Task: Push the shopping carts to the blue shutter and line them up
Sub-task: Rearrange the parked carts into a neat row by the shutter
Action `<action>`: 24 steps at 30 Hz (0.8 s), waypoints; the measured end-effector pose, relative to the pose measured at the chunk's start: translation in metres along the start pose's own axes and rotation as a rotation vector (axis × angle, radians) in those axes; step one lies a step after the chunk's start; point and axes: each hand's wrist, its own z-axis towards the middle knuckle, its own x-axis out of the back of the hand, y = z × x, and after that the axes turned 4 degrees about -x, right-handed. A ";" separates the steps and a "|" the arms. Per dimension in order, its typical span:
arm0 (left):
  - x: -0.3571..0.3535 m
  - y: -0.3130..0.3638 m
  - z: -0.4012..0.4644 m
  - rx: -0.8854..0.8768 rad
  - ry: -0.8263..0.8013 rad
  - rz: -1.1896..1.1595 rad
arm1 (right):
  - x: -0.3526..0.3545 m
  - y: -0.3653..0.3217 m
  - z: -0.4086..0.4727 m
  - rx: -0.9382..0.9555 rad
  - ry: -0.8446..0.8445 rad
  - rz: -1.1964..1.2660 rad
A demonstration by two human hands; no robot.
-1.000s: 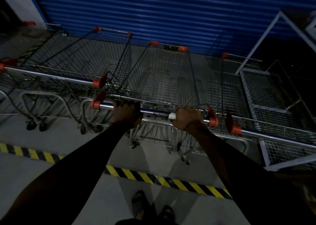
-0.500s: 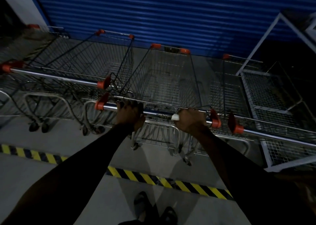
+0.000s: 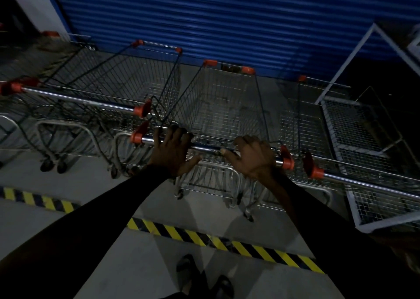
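Both hands are loosening on the bar since a second ago: fists then, fingers spreading now. Left hand (image 3: 172, 149) is lying wide over the handle (image 3: 205, 148), thumb splayed; right hand (image 3: 253, 156) is resting half-uncurled, grip holding nothing firmly. Handle is running left to right straight ahead of both hands. Middle cart (image 3: 223, 104), bare wire with orange caps, is standing nose to the blue shutter (image 3: 204, 14), between the left cart (image 3: 118, 82) and the right cart (image 3: 302, 126).

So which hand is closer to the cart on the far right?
Right. The right hand sits at the handle's right end, beside the right cart; the left hand is near the handle's left end.
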 end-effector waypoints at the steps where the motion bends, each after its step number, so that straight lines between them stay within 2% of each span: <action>1: 0.001 -0.001 -0.003 0.009 0.030 -0.002 | 0.000 -0.005 0.004 0.008 0.016 0.008; 6: 0.012 -0.028 -0.009 0.085 0.041 -0.011 | -0.003 -0.042 0.026 0.048 0.001 0.066; 9: 0.015 -0.065 -0.003 0.111 0.073 -0.022 | -0.006 -0.075 0.045 0.071 -0.002 0.075; 12: 0.010 -0.109 0.002 0.127 0.038 -0.024 | -0.017 -0.114 0.068 0.087 0.022 0.082; 20: -0.001 -0.235 0.014 0.041 -0.034 -0.012 | -0.055 -0.252 0.154 0.037 0.118 0.058; 24: -0.003 -0.299 0.008 -0.024 -0.064 -0.067 | -0.072 -0.313 0.187 0.036 0.084 0.089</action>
